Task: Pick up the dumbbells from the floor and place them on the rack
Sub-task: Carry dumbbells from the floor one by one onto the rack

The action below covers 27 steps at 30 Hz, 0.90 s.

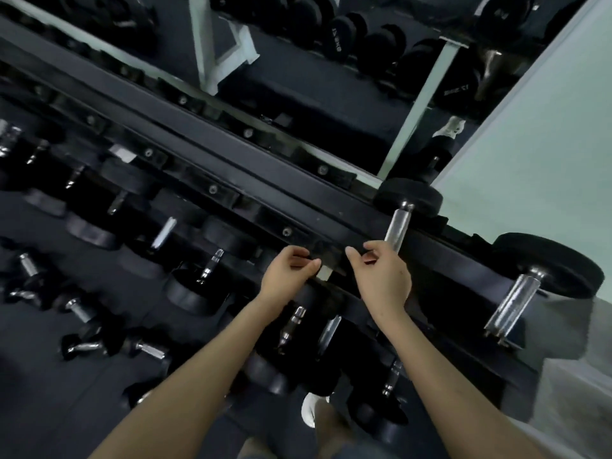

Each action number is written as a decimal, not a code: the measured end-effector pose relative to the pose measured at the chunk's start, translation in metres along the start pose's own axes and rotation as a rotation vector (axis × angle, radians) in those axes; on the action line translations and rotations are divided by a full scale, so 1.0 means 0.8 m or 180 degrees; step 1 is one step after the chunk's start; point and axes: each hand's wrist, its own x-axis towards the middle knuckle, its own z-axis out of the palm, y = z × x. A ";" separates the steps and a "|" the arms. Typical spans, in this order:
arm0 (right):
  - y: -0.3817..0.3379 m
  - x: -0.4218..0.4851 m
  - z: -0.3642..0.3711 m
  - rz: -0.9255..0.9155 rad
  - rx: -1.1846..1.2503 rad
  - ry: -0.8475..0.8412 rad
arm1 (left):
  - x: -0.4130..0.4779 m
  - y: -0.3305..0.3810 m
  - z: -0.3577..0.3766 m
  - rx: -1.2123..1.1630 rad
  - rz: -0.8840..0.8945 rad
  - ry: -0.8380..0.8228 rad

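- Black round heads and chrome handles are seen on the dumbbells. One large dumbbell [398, 226] and a second large dumbbell [511, 304] lie on the rack [231, 154] at 3 o'clock, and small dumbbells [82, 346] lie on the floor [49, 409] at 8 o'clock.
- The left hand [286, 274] and right hand [382, 276] are held over the rack's rail near centre, fingers loosely curled, nothing grasped.
- The floor is dark. A mirror [298, 81] is set at 12 o'clock and a pale green wall [546, 127] at 2 o'clock.
- White writing on the mirrored heads is too blurred to be read.
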 end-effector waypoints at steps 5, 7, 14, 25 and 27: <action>-0.023 -0.110 0.061 -0.0330 0.0116 -0.0614 | -0.088 -0.076 -0.102 -0.0330 -0.0175 0.0468; -0.028 -0.167 0.093 -0.0386 0.0161 -0.0920 | -0.132 -0.123 -0.146 -0.0439 -0.0352 0.0707; 0.004 -0.375 0.218 -0.0280 -0.0041 -0.1957 | -0.303 -0.317 -0.266 -0.0617 -0.0766 0.1127; 0.118 -0.499 0.412 -0.0085 -0.1095 -0.2816 | -0.326 -0.533 -0.297 -0.1520 -0.1779 0.1782; 0.135 -0.485 0.452 -0.0098 -0.1230 -0.2901 | -0.286 -0.551 -0.301 -0.1784 -0.1870 0.1883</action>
